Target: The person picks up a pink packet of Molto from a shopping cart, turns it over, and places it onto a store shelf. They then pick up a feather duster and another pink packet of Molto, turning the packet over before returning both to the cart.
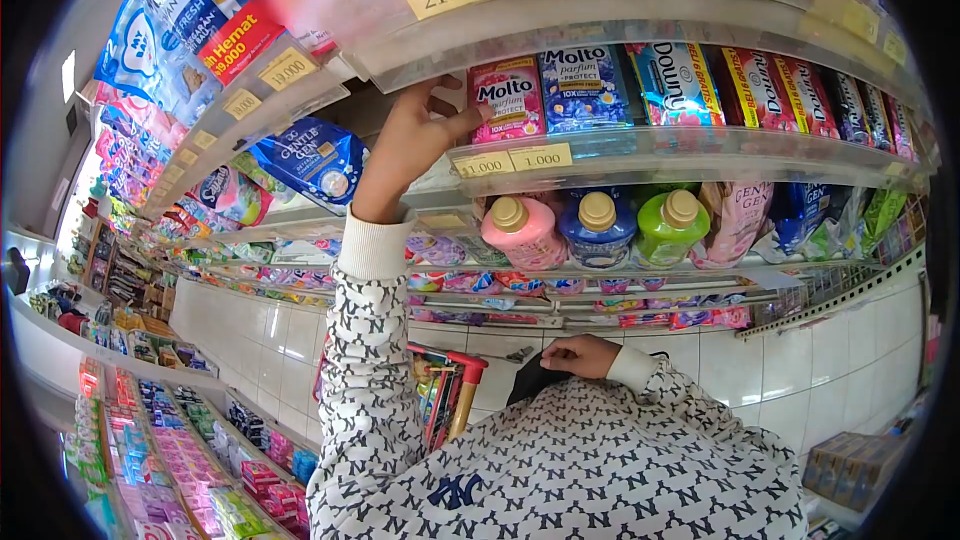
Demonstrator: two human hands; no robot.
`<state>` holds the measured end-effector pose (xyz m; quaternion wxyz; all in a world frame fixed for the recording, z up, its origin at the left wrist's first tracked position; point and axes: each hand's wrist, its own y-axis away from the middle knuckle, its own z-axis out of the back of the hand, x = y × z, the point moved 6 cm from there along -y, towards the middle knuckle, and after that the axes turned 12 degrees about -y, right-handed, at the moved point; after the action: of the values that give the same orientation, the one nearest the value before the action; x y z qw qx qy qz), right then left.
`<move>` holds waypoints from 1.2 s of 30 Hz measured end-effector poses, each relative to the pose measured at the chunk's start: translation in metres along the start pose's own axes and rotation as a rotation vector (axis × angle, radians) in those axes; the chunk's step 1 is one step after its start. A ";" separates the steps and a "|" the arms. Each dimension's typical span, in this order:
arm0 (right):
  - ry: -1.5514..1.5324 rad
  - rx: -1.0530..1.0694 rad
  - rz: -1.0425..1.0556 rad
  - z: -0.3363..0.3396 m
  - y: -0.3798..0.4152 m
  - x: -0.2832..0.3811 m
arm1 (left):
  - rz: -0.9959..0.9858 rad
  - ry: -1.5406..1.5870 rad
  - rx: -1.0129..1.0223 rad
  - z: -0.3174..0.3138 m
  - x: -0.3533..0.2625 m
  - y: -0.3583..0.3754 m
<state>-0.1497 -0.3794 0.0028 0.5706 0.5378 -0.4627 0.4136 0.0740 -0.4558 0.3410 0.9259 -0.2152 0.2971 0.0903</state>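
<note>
My left hand (415, 140) reaches up to the middle shelf. Its thumb touches the left edge of a pink Molto softener pack (508, 98), and the other fingers are apart from the thumb, beside the pack. A blue Molto pack (583, 90) stands right of the pink one, followed by a light-blue Downy pack (673, 85). Low in front of my body, my right hand (583, 355) has its fingers curled. Beside it is a black item (538, 377); whether the fingers grip it or something else is hidden.
Bottles with gold caps, one pink (522, 232), one blue (598, 230) and one green (673, 228), stand on the shelf below. A blue Gentle Gen pouch (315, 162) leans at the left. A red-handled shopping basket or cart (468, 368) is on the tiled floor (850, 350).
</note>
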 end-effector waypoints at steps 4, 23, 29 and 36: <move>-0.054 -0.036 0.045 0.007 0.004 -0.005 | -0.019 0.088 0.046 -0.007 -0.003 -0.001; -0.078 -0.052 -0.016 0.002 0.014 -0.020 | 0.030 0.109 0.094 -0.006 0.006 0.001; -0.075 -0.068 -0.018 0.001 0.018 -0.022 | 0.027 0.259 0.105 -0.007 0.017 -0.003; -0.070 -0.087 -0.014 0.002 0.022 -0.022 | 0.086 0.106 0.016 0.000 0.010 0.006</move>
<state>-0.1765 -0.3795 -0.0135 0.5797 0.5298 -0.4964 0.3700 0.0805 -0.4503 0.3327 0.9057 -0.1993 0.3556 0.1163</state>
